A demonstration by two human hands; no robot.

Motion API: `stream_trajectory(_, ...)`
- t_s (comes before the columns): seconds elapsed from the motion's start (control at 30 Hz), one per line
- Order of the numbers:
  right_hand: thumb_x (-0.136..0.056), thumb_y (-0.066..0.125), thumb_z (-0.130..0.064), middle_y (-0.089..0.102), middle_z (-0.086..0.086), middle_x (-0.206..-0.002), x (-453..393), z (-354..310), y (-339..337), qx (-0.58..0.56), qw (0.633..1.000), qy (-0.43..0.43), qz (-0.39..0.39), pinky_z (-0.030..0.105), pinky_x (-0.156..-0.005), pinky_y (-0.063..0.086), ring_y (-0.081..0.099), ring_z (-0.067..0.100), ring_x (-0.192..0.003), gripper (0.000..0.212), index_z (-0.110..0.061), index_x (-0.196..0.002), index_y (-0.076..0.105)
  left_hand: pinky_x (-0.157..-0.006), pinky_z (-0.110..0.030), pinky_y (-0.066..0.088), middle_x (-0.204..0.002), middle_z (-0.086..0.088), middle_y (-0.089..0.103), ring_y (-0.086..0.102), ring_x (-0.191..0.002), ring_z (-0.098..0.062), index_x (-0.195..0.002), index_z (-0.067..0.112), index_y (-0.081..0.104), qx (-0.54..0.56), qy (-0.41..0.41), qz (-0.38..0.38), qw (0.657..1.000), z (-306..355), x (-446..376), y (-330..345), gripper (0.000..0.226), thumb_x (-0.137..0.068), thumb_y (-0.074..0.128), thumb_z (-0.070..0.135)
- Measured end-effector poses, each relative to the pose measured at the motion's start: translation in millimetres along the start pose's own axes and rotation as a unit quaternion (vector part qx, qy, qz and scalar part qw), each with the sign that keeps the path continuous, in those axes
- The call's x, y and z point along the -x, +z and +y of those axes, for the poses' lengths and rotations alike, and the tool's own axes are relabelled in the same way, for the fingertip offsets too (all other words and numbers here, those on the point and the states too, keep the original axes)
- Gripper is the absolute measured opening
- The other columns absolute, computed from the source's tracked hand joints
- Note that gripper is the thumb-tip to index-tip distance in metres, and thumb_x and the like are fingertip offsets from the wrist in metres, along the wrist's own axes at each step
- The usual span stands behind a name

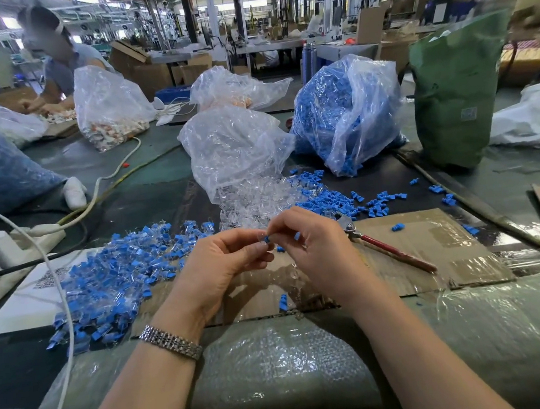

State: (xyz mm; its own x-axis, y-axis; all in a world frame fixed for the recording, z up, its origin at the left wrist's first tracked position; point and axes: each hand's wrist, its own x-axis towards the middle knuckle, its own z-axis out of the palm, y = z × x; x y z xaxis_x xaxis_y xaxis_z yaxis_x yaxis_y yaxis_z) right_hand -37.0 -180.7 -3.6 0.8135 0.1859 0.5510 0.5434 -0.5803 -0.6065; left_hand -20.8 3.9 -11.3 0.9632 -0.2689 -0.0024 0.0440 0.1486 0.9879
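Both hands meet above the cardboard sheet point(426, 248) at the middle of the table. My left hand point(224, 262) pinches a small clear plastic piece point(261, 237) at its fingertips. My right hand point(313, 246) pinches a small blue plastic piece point(267, 239) against it. A heap of assembled blue-and-clear pieces point(113, 280) lies to the left. Loose clear pieces point(255, 202) spill from a clear bag point(232, 148) just beyond the hands. Loose blue pieces point(331, 198) lie to the right of them.
Red-handled pliers point(390, 248) lie on the cardboard right of my right hand. A bag of blue parts point(348, 109) and a green bag point(456, 91) stand behind. A power strip point(3, 245) with white cables sits far left. Another person point(60, 59) works at the back left.
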Motion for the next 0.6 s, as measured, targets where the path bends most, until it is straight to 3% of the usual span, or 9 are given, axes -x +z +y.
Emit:
stream_trajectory(0.17,-0.094,0.069,-0.015,0.066,-0.007,-0.089,-0.1,-1.1,-1.3,-0.010,1.000,0.019,-0.015,0.030,-0.074,0.052,0.060,0.010,-0.080,0.005,-0.019,-0.097,0.070,-0.074,-0.027,0.061,-0.100,-0.018,0.077,0.076,-0.090,-0.025,-0.100,0.015,0.081,-0.008,-0.012,-0.007,1.000,0.2,-0.2,-2.7,0.026,-0.074,0.081,0.017)
stream_trajectory(0.27,-0.095,0.068,-0.027,0.066,-0.013,-0.087,-0.9,-4.0,-4.9,-0.039,0.996,0.072,-0.016,0.027,-0.074,0.054,0.062,0.005,-0.080,0.010,-0.028,-0.105,0.067,-0.077,-0.030,0.063,-0.103,-0.018,0.077,0.076,-0.094,-0.026,-0.102,0.015,0.080,-0.005,-0.007,-0.013,1.000,0.5,0.9,-3.3,0.027,-0.075,0.081,0.018)
stream_trajectory(0.37,-0.098,0.062,-0.036,0.062,-0.011,-0.106,-5.9,-3.0,-16.3,0.083,0.986,0.145,-0.002,0.035,-0.089,0.052,0.059,0.010,-0.099,0.022,-0.025,-0.116,0.061,-0.085,-0.045,0.063,-0.106,-0.018,0.076,0.074,-0.099,-0.030,-0.103,0.015,0.080,-0.003,-0.015,-0.010,1.000,1.4,0.8,-3.9,0.025,-0.078,0.079,0.015)
stream_trajectory(0.47,-0.095,0.059,-0.054,0.047,0.008,-0.132,-4.4,-2.2,-30.6,0.326,0.897,0.289,-0.079,0.048,-0.103,0.038,0.042,0.028,-0.126,0.051,-0.016,-0.129,0.050,-0.088,-0.044,0.062,-0.107,-0.017,0.076,0.073,-0.097,-0.028,-0.102,0.017,0.080,-0.010,-0.012,-0.003,1.000,2.9,1.8,-2.5,0.025,-0.077,0.079,0.014)
stream_trajectory(0.53,-0.092,0.062,-0.055,0.041,0.013,-0.139,0.7,-2.7,-34.6,0.363,0.855,0.351,-0.122,0.052,-0.103,0.036,0.038,0.033,-0.131,0.062,-0.014,-0.135,0.044,-0.086,-0.037,0.062,-0.105,-0.016,0.077,0.074,-0.096,-0.025,-0.101,0.019,0.081,-0.013,-0.002,0.004,1.000,4.6,3.4,-0.6,0.026,-0.075,0.079,0.015)
stream_trajectory(0.6,-0.095,0.062,-0.043,0.041,0.014,-0.140,4.9,-3.2,-34.6,0.358,0.852,0.362,-0.124,0.052,-0.102,0.037,0.039,0.033,-0.131,0.056,-0.013,-0.137,0.040,-0.082,-0.031,0.062,-0.103,-0.016,0.077,0.074,-0.093,-0.024,-0.100,0.019,0.081,-0.022,0.006,0.010,1.000,6.1,3.9,1.4,0.026,-0.075,0.079,0.017)
